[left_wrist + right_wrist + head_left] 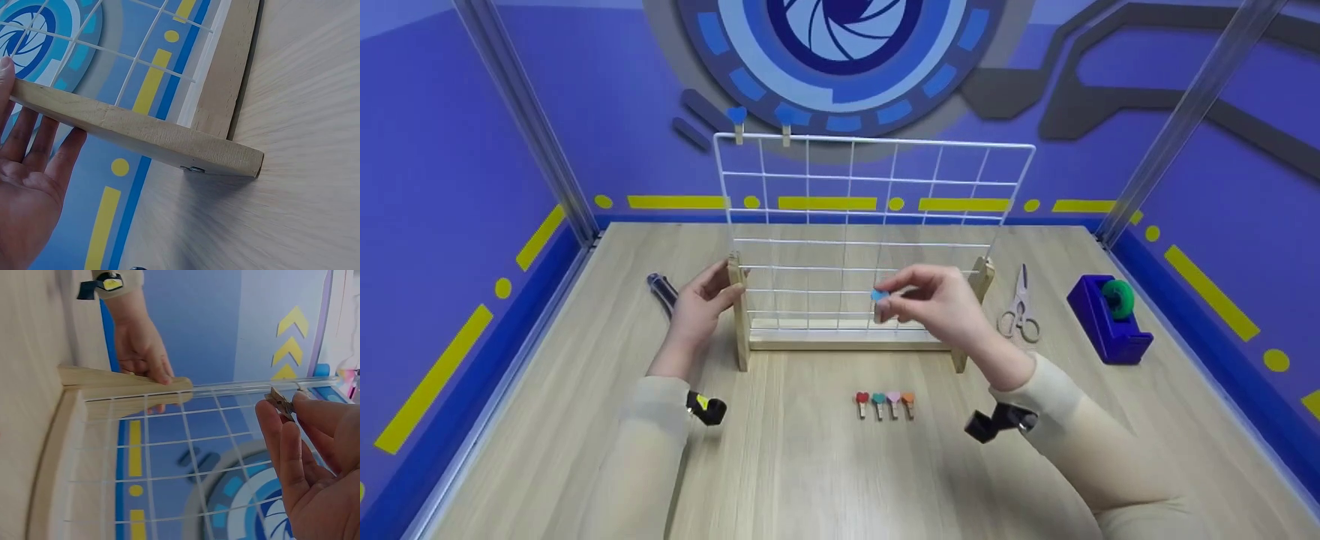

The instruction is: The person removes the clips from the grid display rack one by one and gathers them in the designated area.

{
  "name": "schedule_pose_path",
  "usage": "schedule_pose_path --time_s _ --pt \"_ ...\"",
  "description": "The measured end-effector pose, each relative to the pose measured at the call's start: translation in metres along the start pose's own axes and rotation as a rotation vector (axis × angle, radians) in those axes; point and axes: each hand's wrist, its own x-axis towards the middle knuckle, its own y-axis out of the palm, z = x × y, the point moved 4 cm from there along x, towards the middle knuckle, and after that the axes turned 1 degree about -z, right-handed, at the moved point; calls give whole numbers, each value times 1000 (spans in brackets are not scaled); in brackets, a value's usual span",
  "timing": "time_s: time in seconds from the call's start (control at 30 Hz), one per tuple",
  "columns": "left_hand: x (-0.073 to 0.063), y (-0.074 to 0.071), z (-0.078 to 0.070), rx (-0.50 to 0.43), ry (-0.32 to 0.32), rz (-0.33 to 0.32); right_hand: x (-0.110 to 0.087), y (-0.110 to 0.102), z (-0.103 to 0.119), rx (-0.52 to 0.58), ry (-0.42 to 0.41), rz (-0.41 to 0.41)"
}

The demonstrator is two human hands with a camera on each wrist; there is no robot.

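A white wire grid [851,217] stands upright in a wooden stand [847,343]. My left hand [699,313] holds the stand's left post [739,315], thumb in front and fingers behind, as the left wrist view also shows. Between thumb and fingertips my right hand [934,301] pinches a small wooden clothespin [279,403] with a blue heart [879,296], in front of the grid and apart from its top wire. Two blue-heart clothespins [737,124] sit clipped on the top wire at its left end.
Several clothespins [885,405] with red, teal, pink and orange hearts lie in a row on the table [780,465]. Scissors [1020,311] and a blue tape dispenser [1110,321] are at the right. A dark-handled tool [661,291] lies left, partly behind my left hand.
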Motion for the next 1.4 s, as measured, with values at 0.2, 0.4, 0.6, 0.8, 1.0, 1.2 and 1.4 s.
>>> schedule_pose_path --time_s 0.2,0.4,0.6,0.8,1.0,1.2,1.4 --pt "-1 0 2 -12 2 6 -23 9 -34 4 46 45" --pt "-1 0 1 -1 10 3 -42 26 -67 44 130 91" --pt "-2 0 0 -14 10 -5 -60 46 -91 110 192 144" --pt "-2 0 2 -2 -6 -8 -77 70 -114 174 290 214" --pt "-1 0 1 -3 -9 -16 -86 85 -129 162 287 230" --pt "-2 0 1 5 5 -16 -89 89 -135 25 260 220" --pt "-1 0 1 -25 12 -25 -88 90 -134 -149 205 182"
